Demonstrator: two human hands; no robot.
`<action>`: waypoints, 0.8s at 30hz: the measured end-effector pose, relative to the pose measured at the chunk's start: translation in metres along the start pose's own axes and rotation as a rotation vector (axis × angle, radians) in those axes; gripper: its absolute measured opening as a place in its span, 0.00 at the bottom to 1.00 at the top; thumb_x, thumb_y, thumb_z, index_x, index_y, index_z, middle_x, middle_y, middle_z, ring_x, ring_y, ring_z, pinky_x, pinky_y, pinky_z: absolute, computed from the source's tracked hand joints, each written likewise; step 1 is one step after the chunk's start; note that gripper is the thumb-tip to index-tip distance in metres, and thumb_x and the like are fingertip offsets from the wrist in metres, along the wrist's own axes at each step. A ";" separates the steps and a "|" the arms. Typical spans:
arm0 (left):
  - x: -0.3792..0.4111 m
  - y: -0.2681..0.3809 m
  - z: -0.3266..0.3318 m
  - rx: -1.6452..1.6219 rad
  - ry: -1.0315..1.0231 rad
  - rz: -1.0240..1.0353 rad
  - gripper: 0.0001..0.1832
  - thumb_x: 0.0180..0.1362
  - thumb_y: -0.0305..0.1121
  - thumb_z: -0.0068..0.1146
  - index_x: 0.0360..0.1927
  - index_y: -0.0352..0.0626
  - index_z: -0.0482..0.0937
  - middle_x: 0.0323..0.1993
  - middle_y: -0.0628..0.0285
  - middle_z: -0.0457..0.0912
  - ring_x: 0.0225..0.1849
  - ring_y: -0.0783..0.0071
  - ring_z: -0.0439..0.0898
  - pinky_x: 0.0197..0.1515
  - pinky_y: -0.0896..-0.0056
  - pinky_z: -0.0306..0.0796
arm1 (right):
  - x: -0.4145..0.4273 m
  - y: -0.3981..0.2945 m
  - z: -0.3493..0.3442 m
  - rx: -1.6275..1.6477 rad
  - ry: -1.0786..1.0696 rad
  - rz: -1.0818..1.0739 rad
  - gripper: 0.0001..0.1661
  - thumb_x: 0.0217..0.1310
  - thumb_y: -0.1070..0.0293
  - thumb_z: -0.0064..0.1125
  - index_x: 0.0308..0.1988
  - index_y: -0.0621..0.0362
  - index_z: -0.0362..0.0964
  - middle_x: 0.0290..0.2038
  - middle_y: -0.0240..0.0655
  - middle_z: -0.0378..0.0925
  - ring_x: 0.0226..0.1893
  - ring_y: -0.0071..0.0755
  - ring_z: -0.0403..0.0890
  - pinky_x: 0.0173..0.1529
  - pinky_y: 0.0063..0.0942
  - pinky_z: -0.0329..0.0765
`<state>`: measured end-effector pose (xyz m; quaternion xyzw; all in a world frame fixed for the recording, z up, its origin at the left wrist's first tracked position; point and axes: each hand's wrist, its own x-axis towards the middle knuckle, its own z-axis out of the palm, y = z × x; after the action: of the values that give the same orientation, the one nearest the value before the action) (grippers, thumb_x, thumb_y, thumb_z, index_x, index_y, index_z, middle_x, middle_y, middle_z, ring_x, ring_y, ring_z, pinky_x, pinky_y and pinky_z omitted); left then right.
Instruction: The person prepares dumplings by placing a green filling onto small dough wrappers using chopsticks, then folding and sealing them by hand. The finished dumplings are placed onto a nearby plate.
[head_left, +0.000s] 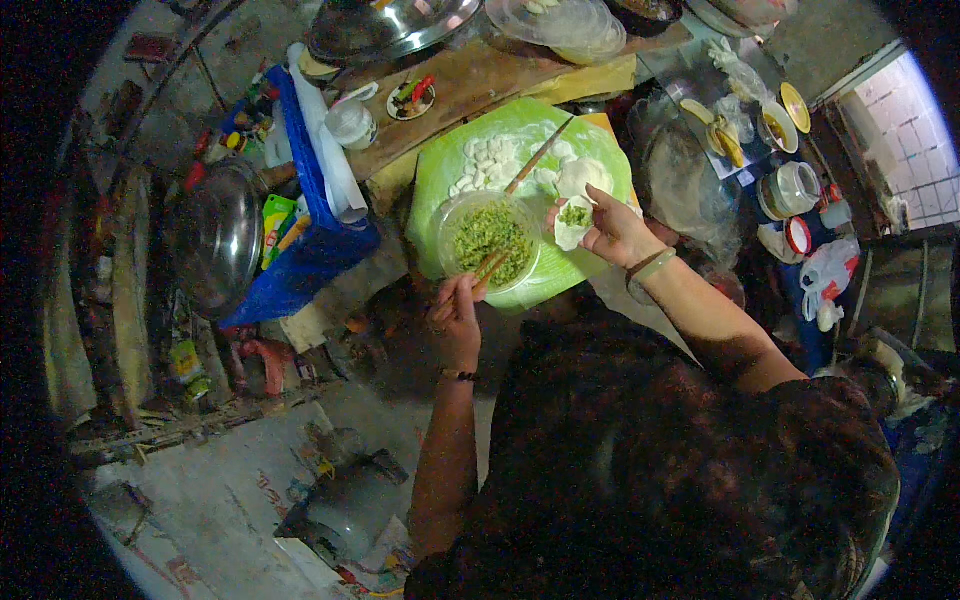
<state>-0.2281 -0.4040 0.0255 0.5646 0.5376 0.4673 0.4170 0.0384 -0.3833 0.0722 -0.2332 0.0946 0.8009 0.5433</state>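
Note:
My left hand (455, 311) grips a pair of wooden chopsticks (489, 270), their tips in chopped green filling (487, 232) inside a clear round bowl (529, 264). To the right of the bowl, my right hand (619, 227) holds a dumpling wrapper (568, 238) palm up, with a small heap of filling on it. Beneath both lies a bright green floured mat (439, 176). Small white dough pieces (487, 161) are clustered on it behind the bowl. A slim wooden rolling pin (540, 154) lies diagonally beside them. Flat round wrappers (585, 175) sit just beyond my right hand.
A blue crate (300, 277) stands on the left, beside a shiny metal lid (225, 232). The wooden bench (465, 86) behind holds a small plate with peppers (411, 99) and a white tub (351, 124). To the right are a glass jar (789, 190), a bowl (778, 127) and a banana (724, 139).

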 end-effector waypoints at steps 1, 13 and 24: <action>0.003 0.000 0.007 0.008 -0.014 -0.008 0.13 0.61 0.34 0.44 0.34 0.35 0.75 0.30 0.58 0.79 0.30 0.71 0.79 0.34 0.72 0.72 | -0.002 -0.002 -0.004 -0.051 0.043 -0.031 0.25 0.65 0.55 0.35 0.46 0.70 0.60 0.44 0.50 0.69 0.45 0.49 0.72 0.54 0.43 0.68; 0.014 -0.014 0.034 -0.216 0.033 -0.217 0.15 0.62 0.37 0.41 0.34 0.32 0.73 0.29 0.55 0.79 0.31 0.67 0.80 0.36 0.70 0.73 | -0.020 -0.008 -0.024 -0.096 0.177 -0.092 0.24 0.66 0.56 0.35 0.43 0.70 0.62 0.41 0.48 0.71 0.43 0.48 0.74 0.51 0.44 0.71; 0.010 -0.027 0.013 -0.610 0.082 -0.317 0.21 0.64 0.44 0.35 0.43 0.31 0.66 0.44 0.50 0.70 0.44 0.61 0.75 0.50 0.63 0.70 | -0.002 -0.009 -0.011 -0.122 0.153 -0.045 0.25 0.65 0.54 0.34 0.43 0.68 0.63 0.38 0.44 0.73 0.40 0.45 0.75 0.49 0.39 0.73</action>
<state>-0.2217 -0.3915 -0.0026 0.3041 0.4703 0.5582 0.6121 0.0500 -0.3863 0.0645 -0.3286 0.0815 0.7725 0.5372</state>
